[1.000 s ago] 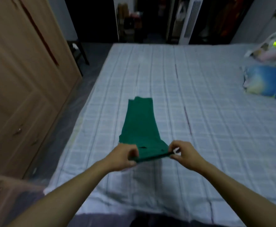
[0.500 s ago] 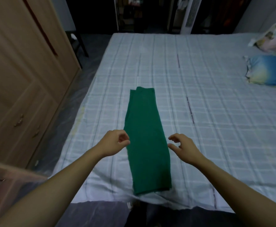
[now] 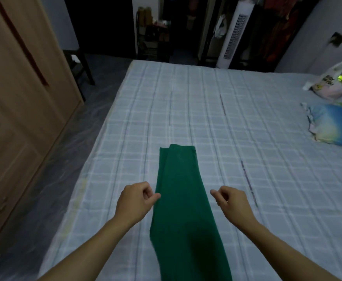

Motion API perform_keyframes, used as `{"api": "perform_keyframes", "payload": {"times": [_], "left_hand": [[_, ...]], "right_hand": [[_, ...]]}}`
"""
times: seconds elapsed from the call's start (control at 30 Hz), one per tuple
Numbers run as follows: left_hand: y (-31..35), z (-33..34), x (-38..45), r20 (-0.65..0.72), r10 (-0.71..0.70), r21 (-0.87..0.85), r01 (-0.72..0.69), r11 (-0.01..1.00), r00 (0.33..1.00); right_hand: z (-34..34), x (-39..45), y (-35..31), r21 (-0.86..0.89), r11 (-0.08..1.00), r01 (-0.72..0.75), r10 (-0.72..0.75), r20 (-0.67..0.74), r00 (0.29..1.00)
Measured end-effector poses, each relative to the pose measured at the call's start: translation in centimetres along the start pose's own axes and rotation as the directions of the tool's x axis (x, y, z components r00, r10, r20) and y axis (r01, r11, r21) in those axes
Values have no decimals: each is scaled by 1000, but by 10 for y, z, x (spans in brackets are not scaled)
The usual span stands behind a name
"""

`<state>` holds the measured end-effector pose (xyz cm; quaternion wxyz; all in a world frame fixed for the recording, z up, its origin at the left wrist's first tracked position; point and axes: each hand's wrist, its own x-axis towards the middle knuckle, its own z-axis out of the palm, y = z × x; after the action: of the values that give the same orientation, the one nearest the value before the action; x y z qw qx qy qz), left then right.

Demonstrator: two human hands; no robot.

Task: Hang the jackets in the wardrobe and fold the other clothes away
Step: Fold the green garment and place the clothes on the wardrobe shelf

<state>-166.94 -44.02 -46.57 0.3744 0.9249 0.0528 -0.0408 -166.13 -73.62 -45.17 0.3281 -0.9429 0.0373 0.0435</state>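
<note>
Left hand point(image 3: 134, 201) and right hand point(image 3: 232, 203), fingers loosely curled, holding nothing, flanked one green folded garment point(image 3: 183, 209) on bed point(image 3: 247, 138); one pillow point(image 3: 336, 124), one bag point(image 3: 332, 84).

Green garment point(image 3: 183, 203), folded into long strip, flat on bed point(image 3: 247, 122)

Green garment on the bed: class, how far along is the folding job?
Done: the green garment lies as a long narrow strip on the bed. In hand: left hand at its edge, right hand beside it, neither gripping. Left: folding it shorter and putting it away.
</note>
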Motion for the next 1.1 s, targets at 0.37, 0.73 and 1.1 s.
{"api": "perform_keyframes", "payload": {"times": [0.37, 0.73, 1.1], "left_hand": [[-45, 62, 142, 83, -75, -11, 77, 997, 994], [-56, 137, 268, 78, -158, 1, 158, 987, 984], [-51, 175, 330, 83, -290, -8, 291, 957, 954]], "right_hand": [[85, 138, 36, -71, 996, 44, -32, 162, 986], [141, 266, 79, -150, 987, 52, -21, 199, 980], [167, 317, 78, -93, 994, -56, 71, 162, 984]]}}
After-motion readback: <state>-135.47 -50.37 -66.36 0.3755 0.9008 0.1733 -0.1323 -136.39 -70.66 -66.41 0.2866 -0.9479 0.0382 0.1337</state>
